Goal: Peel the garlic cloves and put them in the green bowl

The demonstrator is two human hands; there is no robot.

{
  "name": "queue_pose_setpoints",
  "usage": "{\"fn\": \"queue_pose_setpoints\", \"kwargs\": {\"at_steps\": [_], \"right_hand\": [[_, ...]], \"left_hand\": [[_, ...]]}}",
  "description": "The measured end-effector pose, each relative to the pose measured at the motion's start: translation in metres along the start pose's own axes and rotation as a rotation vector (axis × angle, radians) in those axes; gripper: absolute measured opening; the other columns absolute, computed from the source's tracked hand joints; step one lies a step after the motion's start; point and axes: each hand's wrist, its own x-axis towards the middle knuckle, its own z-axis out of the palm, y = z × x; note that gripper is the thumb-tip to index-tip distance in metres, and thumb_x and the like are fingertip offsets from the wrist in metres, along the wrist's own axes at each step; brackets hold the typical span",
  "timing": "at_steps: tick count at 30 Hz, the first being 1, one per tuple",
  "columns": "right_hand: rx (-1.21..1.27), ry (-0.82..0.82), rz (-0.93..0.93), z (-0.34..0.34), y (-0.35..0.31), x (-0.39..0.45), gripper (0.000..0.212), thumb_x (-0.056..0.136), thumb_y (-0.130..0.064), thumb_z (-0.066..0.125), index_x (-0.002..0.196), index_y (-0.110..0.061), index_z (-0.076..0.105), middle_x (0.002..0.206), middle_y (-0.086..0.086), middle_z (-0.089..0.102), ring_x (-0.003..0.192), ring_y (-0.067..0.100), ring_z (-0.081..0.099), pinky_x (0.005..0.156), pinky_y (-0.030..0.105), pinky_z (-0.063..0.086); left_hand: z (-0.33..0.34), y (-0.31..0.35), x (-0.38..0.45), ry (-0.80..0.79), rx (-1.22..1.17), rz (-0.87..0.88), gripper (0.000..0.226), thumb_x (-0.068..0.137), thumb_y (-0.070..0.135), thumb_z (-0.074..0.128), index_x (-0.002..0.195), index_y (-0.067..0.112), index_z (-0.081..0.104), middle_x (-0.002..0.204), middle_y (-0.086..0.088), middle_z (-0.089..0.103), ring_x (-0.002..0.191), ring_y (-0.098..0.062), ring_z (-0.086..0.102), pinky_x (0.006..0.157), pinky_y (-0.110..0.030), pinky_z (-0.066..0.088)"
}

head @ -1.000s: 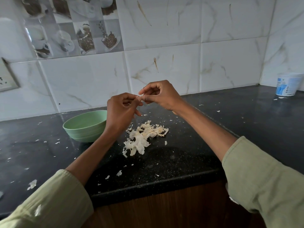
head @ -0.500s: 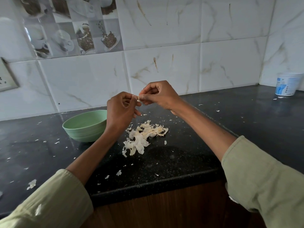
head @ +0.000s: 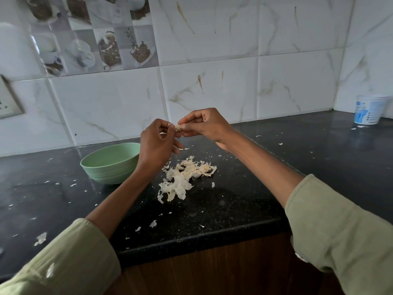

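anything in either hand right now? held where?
Right hand pinches a garlic clove at its end, between thumb and fingertips. Left hand pinches a thin strip of peel beside it.

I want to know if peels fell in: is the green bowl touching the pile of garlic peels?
Apart. The head view shows bare black counter between the green bowl and the pile of garlic peels.

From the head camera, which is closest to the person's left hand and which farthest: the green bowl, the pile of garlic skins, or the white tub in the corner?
Measured from the left hand:
1. Green bowl, just to its left and below, on the counter.
2. Pile of garlic skins, below and to its right; close to the bowl's rank, but slightly farther.
3. White tub, far right, in the back corner by the wall.
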Motion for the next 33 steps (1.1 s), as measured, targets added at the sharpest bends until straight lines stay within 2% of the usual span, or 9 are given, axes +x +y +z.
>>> {"fn": "queue_pose_setpoints", "kwargs": {"at_steps": [4,10,18,21,25,29,33], "right_hand": [[0.050,0.019,0.029,-0.0013,0.0008,0.0007,0.022,0.087,0.003,0.078,0.108,0.006,0.073,0.099,0.022,0.077,0.092,0.031,0.076,0.085,0.033,0.063],[0.083,0.052,0.038,-0.0015,-0.0005,0.0001,0.019,0.085,0.003,0.079,0.104,0.005,0.075,0.097,0.021,0.077,0.086,0.027,0.076,0.082,0.031,0.063],[0.157,0.062,0.035,-0.0027,-0.0032,-0.0003,0.016,0.086,0.006,0.076,0.102,0.005,0.074,0.092,0.015,0.077,0.082,0.024,0.076,0.081,0.028,0.063],[0.137,0.075,0.025,-0.0019,-0.0023,0.0005,0.018,0.086,0.005,0.077,0.103,0.006,0.074,0.096,0.019,0.077,0.085,0.027,0.075,0.083,0.030,0.063],[0.100,0.103,0.005,-0.0026,-0.0006,0.0016,0.019,0.086,0.004,0.078,0.104,0.006,0.075,0.099,0.023,0.076,0.085,0.029,0.075,0.084,0.033,0.063],[0.067,0.100,0.003,-0.0023,0.0000,0.0022,0.018,0.084,0.003,0.079,0.102,0.005,0.075,0.098,0.022,0.077,0.084,0.027,0.076,0.080,0.031,0.063],[0.072,0.101,0.009,-0.0016,-0.0006,0.0025,0.019,0.086,0.001,0.080,0.103,0.005,0.074,0.097,0.021,0.077,0.083,0.026,0.077,0.079,0.031,0.063]], "left_hand": [[0.0013,-0.0013,0.0015,-0.044,-0.076,-0.029,0.022,0.111,0.022,0.052,0.111,0.001,0.058,0.096,-0.011,0.075,0.069,-0.028,0.077,0.054,-0.031,0.059],[0.0010,-0.0034,0.0051,-0.124,-0.184,-0.062,0.024,0.112,0.020,0.049,0.115,-0.004,0.055,0.104,-0.019,0.074,0.079,-0.034,0.078,0.057,-0.034,0.060],[0.0001,0.0029,0.0041,-0.178,-0.364,-0.127,0.013,0.113,0.014,0.043,0.109,0.006,0.053,0.106,-0.020,0.073,0.080,-0.030,0.076,0.056,-0.031,0.058],[0.0004,-0.0014,0.0048,-0.146,-0.299,-0.144,0.019,0.113,0.021,0.044,0.112,0.004,0.053,0.110,-0.021,0.073,0.079,-0.035,0.076,0.056,-0.035,0.059],[0.0016,-0.0051,0.0014,-0.138,-0.142,-0.099,0.036,0.110,0.043,0.051,0.123,0.009,0.053,0.110,-0.012,0.072,0.078,-0.031,0.077,0.058,-0.036,0.062],[0.0014,-0.0058,-0.0002,-0.069,0.044,0.079,0.032,0.101,0.030,0.071,0.123,0.015,0.054,0.110,-0.002,0.068,0.072,-0.019,0.076,0.055,-0.033,0.060],[-0.0014,-0.0036,0.0007,0.028,0.191,0.226,0.022,0.094,0.022,0.080,0.110,0.022,0.065,0.101,0.008,0.071,0.068,-0.013,0.073,0.059,-0.038,0.061]]}}
